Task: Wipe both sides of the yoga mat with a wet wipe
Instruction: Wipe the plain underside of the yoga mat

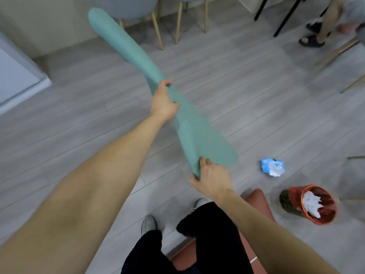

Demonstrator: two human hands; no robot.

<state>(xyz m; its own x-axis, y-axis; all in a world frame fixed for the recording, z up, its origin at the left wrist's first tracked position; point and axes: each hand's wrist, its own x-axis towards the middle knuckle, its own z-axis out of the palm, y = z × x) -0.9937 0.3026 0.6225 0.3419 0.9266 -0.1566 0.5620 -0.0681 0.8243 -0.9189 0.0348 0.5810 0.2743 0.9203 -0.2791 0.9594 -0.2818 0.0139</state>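
From my head camera, my left hand (164,101) curls round the middle of the teal yoga mat (138,62), which hangs bunched in the air over the grey floor (237,76), while my right hand (212,178) pinches its near end. A wet wipe pack (272,167) lies on the floor to the right, near a red bin (318,204) holding white crumpled wipes (313,203).

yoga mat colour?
Teal green, plain, no pattern visible; the yoga mat shows best in the head view.
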